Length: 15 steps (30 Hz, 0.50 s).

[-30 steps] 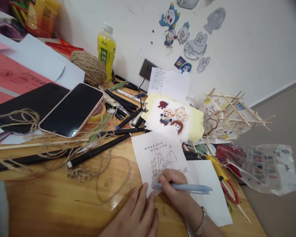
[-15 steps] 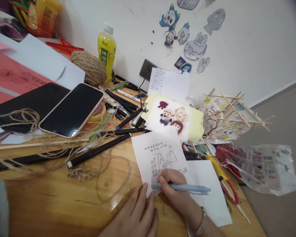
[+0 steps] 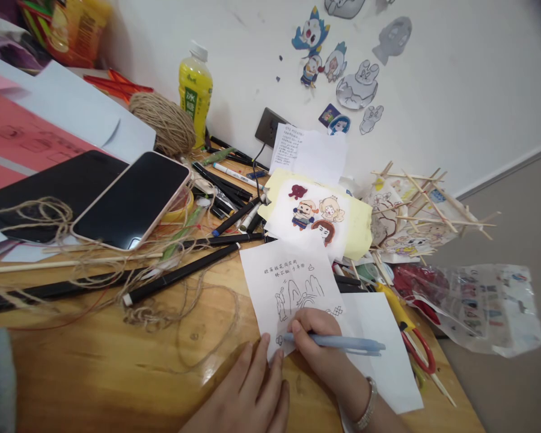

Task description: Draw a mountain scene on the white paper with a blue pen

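While the left hand [image 3: 247, 388] lies flat, fingers slightly spread at the edge of a drawn sheet [image 3: 264, 285], the right hand [image 3: 329, 361] pinches a blue pen [image 3: 358, 343] over that sheet's lower corner, on a wooden table [image 3: 108, 379]. Beyond lie black pens [image 3: 183, 275] and loose twine [image 3: 148, 316]. Rightward, a clear bag [image 3: 500, 310] holds something red [image 3: 419, 281], hard to make out. Farther, a bottle [image 3: 195, 90] of yellow drink stands before a white wall [image 3: 446, 84].

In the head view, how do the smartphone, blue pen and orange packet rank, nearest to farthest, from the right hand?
1. Blue pen: held in the right hand.
2. Smartphone: off to the left.
3. Orange packet: farther left, at the upper left of the view.
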{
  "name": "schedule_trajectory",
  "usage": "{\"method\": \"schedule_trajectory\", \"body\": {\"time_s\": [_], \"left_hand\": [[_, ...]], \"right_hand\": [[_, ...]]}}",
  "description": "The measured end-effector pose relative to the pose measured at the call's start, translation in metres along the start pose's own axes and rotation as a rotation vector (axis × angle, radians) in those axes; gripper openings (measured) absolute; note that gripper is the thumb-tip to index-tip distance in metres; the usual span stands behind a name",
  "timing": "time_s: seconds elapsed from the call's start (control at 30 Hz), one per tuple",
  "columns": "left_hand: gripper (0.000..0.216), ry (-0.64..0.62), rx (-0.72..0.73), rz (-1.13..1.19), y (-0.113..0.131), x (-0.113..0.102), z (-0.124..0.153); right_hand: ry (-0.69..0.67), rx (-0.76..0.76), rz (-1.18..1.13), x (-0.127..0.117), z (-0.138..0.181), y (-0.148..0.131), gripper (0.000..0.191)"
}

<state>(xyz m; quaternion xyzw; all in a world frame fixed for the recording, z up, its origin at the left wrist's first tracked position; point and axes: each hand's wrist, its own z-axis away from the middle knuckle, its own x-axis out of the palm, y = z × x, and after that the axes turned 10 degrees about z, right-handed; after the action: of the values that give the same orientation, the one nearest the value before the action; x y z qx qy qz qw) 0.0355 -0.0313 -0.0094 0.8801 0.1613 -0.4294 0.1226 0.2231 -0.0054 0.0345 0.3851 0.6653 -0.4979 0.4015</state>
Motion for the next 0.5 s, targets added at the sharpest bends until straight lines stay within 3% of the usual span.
{"method": "schedule_trajectory", "body": {"time_s": [0.13, 0.27, 0.5], "left_hand": [[0.022, 0.092, 0.011, -0.029, 0.0008, 0.0006, -0.0009], [0.024, -0.001, 0.008, -0.012, 0.0016, -0.0054, -0.0017], [0.022, 0.028, 0.007, -0.018, 0.0022, -0.0058, 0.0]], "right_hand": [[0.0, -0.013, -0.014, 0.0007, 0.0007, 0.0018, 0.031], [0.017, -0.022, -0.02, 0.0009, 0.0018, 0.0036, 0.032], [0.003, -0.045, -0.063, 0.0013, 0.0003, 0.0019, 0.033]]}}
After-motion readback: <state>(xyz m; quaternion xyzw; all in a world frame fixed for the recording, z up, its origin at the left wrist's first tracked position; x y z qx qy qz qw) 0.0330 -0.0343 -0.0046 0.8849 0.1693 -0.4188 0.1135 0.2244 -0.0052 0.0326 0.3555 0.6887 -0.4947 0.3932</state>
